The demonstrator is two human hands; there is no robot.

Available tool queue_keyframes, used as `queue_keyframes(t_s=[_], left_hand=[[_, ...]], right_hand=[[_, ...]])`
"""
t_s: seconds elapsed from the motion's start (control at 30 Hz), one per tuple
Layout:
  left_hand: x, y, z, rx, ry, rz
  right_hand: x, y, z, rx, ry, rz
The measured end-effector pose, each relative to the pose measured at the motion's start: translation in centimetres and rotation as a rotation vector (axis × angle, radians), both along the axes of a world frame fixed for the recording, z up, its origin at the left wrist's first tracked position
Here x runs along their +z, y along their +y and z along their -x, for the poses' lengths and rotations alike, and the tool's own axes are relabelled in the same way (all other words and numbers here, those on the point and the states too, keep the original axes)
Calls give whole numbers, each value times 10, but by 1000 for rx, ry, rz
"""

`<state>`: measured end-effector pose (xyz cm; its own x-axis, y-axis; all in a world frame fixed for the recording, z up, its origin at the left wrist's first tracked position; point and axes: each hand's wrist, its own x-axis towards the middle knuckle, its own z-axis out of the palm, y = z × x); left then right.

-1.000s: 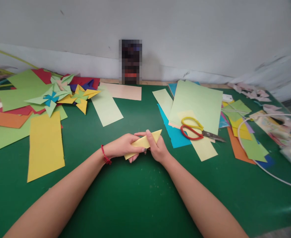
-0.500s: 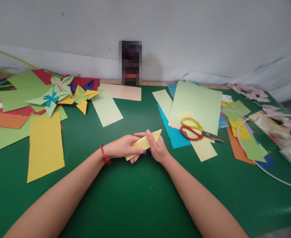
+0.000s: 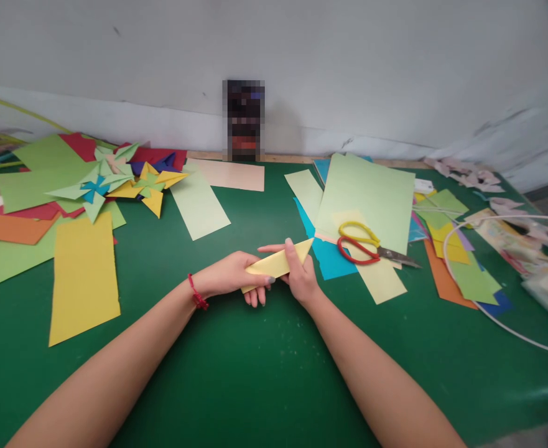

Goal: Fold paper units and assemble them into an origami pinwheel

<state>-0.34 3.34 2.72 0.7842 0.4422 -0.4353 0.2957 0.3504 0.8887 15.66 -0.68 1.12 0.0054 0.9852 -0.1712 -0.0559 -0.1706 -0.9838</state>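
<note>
A narrow piece of folded yellow paper (image 3: 276, 264) slants between my hands above the green table, its pointed end up to the right. My left hand (image 3: 229, 274), with a red cord bracelet (image 3: 197, 292) at the wrist, pinches the lower left end, thumb on top and fingers beneath. On the other end my right hand (image 3: 301, 277) is closed, its thumb lying along the upper face near the point. The fingers under the paper are partly hidden. To the right, scissors (image 3: 360, 242) with one yellow and one red handle loop rest on pale green paper (image 3: 367, 193).
Folded paper stars (image 3: 150, 183) and coloured sheets pile up at the left, with a yellow sheet (image 3: 87, 280) in front. A pixelated upright object (image 3: 244, 121) leans on the wall. At the right lie paper scraps (image 3: 479, 280) and a white cable (image 3: 502, 323).
My right hand has shifted slightly right along with the paper's pointed end. More of the paper shows between my hands, and my left fingers beneath it have spread a little.
</note>
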Motion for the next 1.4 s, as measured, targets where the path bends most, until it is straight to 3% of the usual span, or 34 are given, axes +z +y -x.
queue_keyframes(t_s=[0.33,0.83,1.4], left_hand=[[0,4,2,-40,15,18],[2,-1,-1,-54,34,47],[0,-2,-2,143,-10,-14]], right_hand=[[8,1,0,51,-45,-1],[5,5,-1,-6,11,-6],[0,11,-7,-169,57,-21]])
